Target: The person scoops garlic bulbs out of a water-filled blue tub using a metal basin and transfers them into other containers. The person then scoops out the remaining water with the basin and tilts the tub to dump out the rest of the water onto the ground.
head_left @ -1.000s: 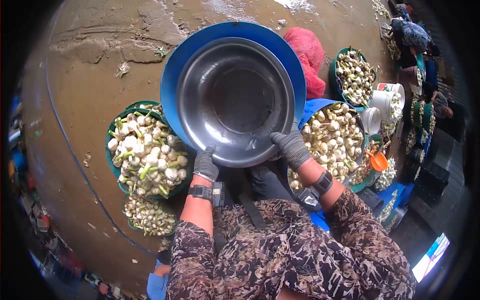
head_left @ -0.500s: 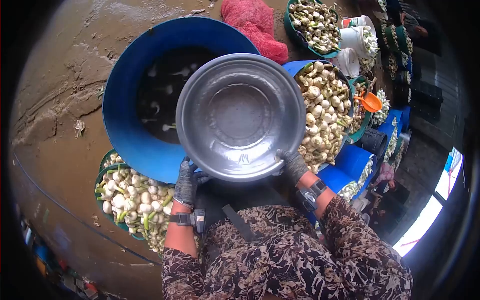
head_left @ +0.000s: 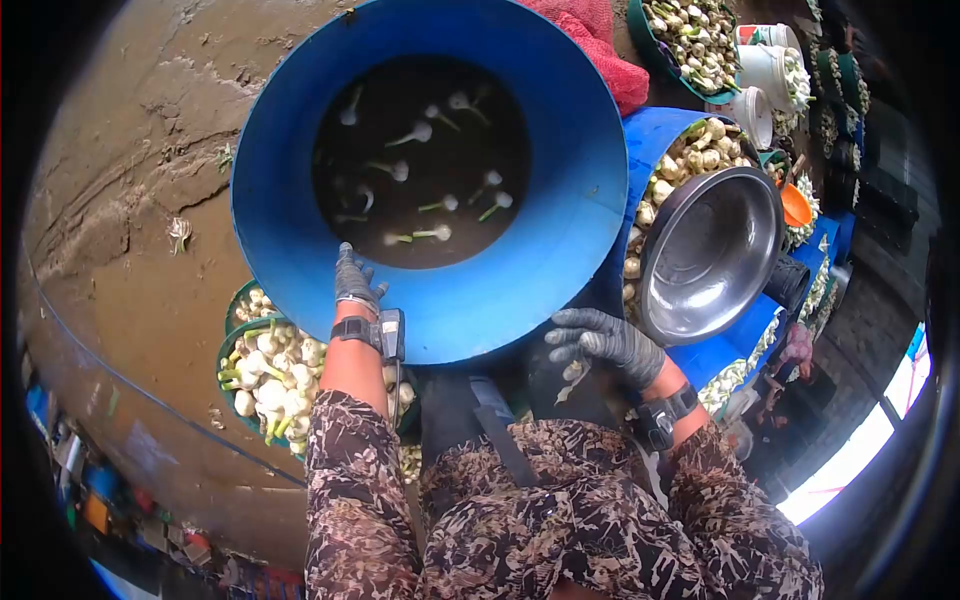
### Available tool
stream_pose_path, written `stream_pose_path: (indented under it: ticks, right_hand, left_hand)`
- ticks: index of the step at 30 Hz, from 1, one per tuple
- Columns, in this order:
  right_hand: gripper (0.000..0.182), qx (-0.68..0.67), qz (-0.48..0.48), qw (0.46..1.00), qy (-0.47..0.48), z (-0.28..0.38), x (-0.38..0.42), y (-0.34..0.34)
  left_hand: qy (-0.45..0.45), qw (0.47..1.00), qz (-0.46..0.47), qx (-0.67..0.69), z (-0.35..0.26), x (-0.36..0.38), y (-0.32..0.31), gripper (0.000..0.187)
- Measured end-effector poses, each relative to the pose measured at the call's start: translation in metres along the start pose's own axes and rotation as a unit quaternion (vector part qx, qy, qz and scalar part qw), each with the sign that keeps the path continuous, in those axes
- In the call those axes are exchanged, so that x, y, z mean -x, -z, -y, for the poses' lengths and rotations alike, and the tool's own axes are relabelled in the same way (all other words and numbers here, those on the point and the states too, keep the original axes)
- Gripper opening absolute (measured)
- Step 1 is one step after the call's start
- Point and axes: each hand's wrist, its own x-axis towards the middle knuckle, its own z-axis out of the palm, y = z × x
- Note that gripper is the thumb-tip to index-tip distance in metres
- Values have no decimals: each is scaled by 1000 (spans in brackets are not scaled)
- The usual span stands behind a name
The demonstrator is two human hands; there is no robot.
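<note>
A large blue tub (head_left: 590, 215) stands in front of me, holding dark water with several garlic bulbs (head_left: 416, 133) with stems floating in it. My gloved left hand (head_left: 357, 280) reaches over its near left side, fingers stretched out and empty. My gloved right hand (head_left: 612, 347) is just off the tub's near right rim, its fingers extended and holding nothing. To the right, a metal basin (head_left: 722, 250) lies tilted on the heap of garlic (head_left: 700, 150) in another blue container. Below the right hand a small pale thing shows that I cannot make out.
At lower left, a green tub of garlic (head_left: 272, 385) stands on the muddy floor (head_left: 140, 330). A red mesh sack (head_left: 610, 65) lies behind the blue tub. Farther right are white buckets (head_left: 765, 72), an orange scoop (head_left: 796, 205) and more garlic containers; people are partly visible.
The metal basin has moved from between both hands to the garlic container on the right and been let go. My left hand has moved forward over the tub; the view has shifted.
</note>
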Motion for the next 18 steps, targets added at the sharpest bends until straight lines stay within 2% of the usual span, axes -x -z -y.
stream_pose_path:
  ticks: [2,3,4,5,6,8,9,11,13,15,18]
  right_hand:
    - [49,125,-50,987,83,21,-69,-20]
    - [47,205,-110,965,121,36,-111,-22]
    - [50,309,-151,923,171,50,-149,-23]
    - [54,429,-206,855,206,61,-188,-15]
    - [58,537,-259,768,234,70,-226,-6]
    - [69,653,-289,681,163,94,-283,2]
    - [69,674,-374,614,170,93,-331,33]
    - [67,697,-292,638,149,117,-370,58]
    - [56,711,-176,661,163,109,-355,69]
    - [55,700,-111,687,163,102,-342,79]
    - [55,659,-108,730,146,89,-336,94]
  left_hand:
    - [17,999,-42,-26,-5,-30,0,76]
    - [13,999,-46,-23,-8,-39,-2,76]
    - [41,995,-95,-11,-13,-44,-7,77]
    - [68,987,-143,2,-17,-55,-10,78]
    - [48,988,-145,8,-3,-107,5,77]
    - [-6,991,-122,63,30,-212,37,75]
    - [-61,989,-120,67,40,-233,29,73]
    - [-170,976,-110,76,58,-272,12,71]
    - [-163,964,78,196,76,-268,39,73]
    - [-170,972,67,145,63,-237,40,73]
    - [-176,984,26,-21,29,-186,16,72]
